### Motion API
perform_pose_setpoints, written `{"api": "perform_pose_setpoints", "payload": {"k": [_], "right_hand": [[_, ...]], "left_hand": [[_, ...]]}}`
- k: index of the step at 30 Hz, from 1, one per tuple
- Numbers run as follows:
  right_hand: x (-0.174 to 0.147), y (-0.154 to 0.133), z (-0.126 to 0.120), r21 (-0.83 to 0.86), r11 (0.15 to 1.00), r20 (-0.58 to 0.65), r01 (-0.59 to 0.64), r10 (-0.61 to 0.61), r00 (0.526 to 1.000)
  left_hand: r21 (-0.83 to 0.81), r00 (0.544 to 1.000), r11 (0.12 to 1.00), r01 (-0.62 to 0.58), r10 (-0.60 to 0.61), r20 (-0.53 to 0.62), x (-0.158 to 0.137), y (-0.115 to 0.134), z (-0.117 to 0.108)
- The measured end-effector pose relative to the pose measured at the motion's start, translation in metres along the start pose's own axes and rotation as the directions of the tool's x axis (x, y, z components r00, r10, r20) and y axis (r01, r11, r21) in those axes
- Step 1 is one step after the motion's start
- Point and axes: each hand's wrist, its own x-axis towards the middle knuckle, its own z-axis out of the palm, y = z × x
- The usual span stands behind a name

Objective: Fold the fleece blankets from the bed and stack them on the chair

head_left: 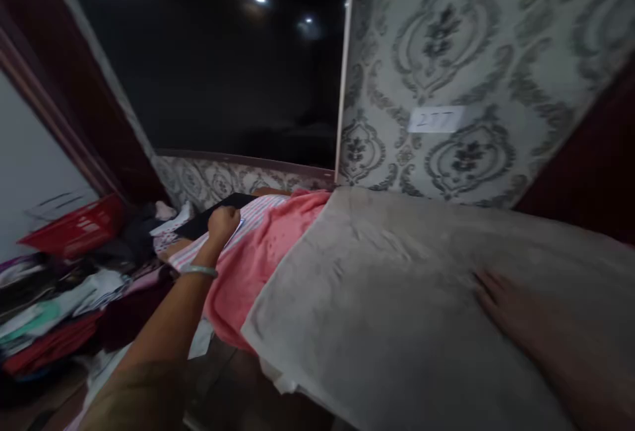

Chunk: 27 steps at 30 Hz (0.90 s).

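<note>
My left hand [224,223], with a pale bracelet at the wrist, is closed in a fist above a striped cloth [262,205]. A thin bluish-white edge shows beside its fingers, too small to name. Next to the stripes lies a rumpled pink cloth [270,246], partly covered by a large grey cloth [387,285] spread over the surface. On the right, my right hand [503,299] lies on the grey cloth with its fingers stretched out. It is dim and blurred.
A dark screen [223,67] hangs on the patterned wall, with a paper label [436,119] to its right. At the left are a red basket [79,226] and piles of clothes [59,325]. A black item [211,216] lies beyond my left hand.
</note>
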Motion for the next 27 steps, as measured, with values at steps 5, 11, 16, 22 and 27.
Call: {"api": "perform_pose_setpoints", "payload": {"k": [5,11,16,22,27], "right_hand": [[0.0,-0.015,-0.028,0.074,0.997,0.007,0.037,-0.037,0.999],[-0.034,0.022,-0.054,0.233,0.957,-0.055,0.17,-0.162,0.985],[-0.081,0.077,-0.078,0.078,0.992,-0.082,0.102,-0.095,0.992],[-0.143,0.129,-0.083,-0.11,0.963,-0.095,-0.246,0.237,0.967],[-0.161,0.127,-0.078,-0.133,0.941,-0.109,-0.312,0.299,0.948]], "left_hand": [[-0.532,0.793,0.701,-0.475,0.603,0.087,-0.104,0.122,-0.02],[-0.971,0.269,0.15,-0.186,0.958,0.096,-0.226,0.182,-0.049],[-0.688,0.406,0.53,-0.496,0.842,0.356,-0.213,0.203,0.027],[0.227,0.778,0.77,-0.597,0.486,0.397,-0.192,0.149,0.11],[0.332,0.786,0.721,-0.608,0.487,0.381,-0.197,0.115,0.126]]}}
